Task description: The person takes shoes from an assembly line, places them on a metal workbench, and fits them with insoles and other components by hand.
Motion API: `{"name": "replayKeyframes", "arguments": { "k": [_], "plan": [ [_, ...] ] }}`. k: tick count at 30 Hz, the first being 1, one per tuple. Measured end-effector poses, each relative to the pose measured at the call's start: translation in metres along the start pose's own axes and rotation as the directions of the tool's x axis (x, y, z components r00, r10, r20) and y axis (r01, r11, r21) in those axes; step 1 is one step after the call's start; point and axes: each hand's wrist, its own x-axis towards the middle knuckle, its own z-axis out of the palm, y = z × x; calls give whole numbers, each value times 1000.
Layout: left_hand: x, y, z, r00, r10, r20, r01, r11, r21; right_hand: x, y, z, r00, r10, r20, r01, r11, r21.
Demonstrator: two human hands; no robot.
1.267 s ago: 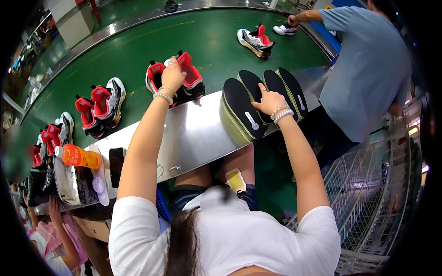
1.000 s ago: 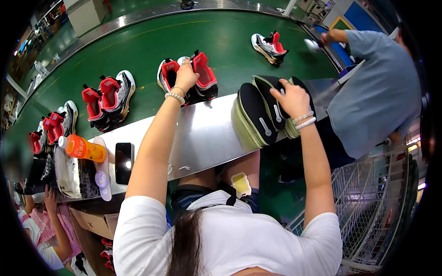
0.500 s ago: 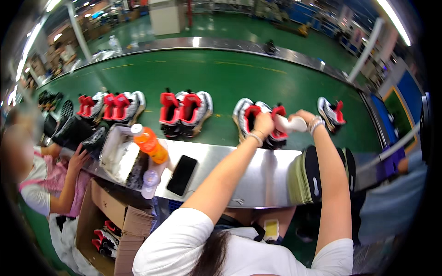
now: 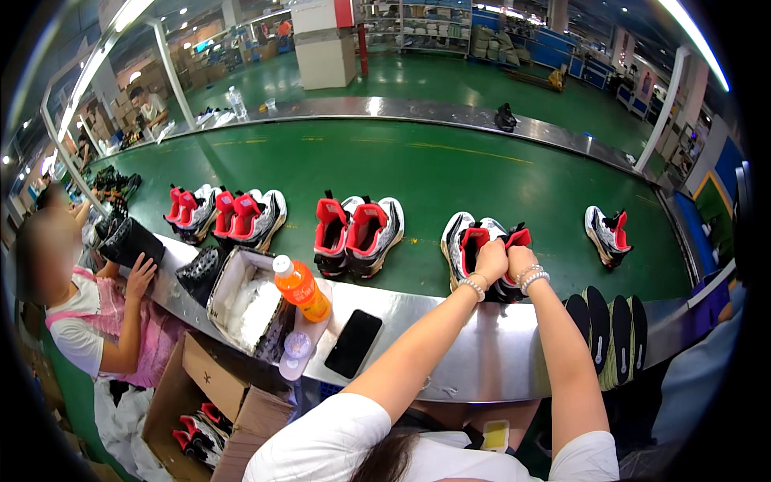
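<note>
Both hands are brought close together over one pair of white, black and red shoes [image 4: 458, 233], which sits on the green surface [image 4: 385, 165] with heels toward the metal counter [image 4: 418, 317]. The left hand [image 4: 491, 261] is at the pair's red-lined openings, fingers curled; the right hand [image 4: 520, 262] is just beside it, by the right-hand shoe's collar, and whether either is clamped on anything cannot be told, since the fingertips are hidden. To the right, black-topped insoles [image 4: 619, 333] stand in leaning stacks on the counter, and a single shoe [image 4: 605, 234] rests farther out on the green. Left of the forearms lie a dark phone [image 4: 353, 344] and an orange bottle [image 4: 303, 289], the bottle beside a white-lined box [image 4: 248, 309]
</note>
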Motion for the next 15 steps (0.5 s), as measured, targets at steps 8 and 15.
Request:
{"name": "replayKeyframes", "arguments": {
  "k": [8,15],
  "plan": [
    [0,-2,-6,999,1,38,-2,1000,23,6,0,19,999,12,-37,-9,996,89],
    [3,-9,-11,996,94,-9,-93,992,90,-6,-17,4,994,30,-103,-24,998,60]
  ]
}}
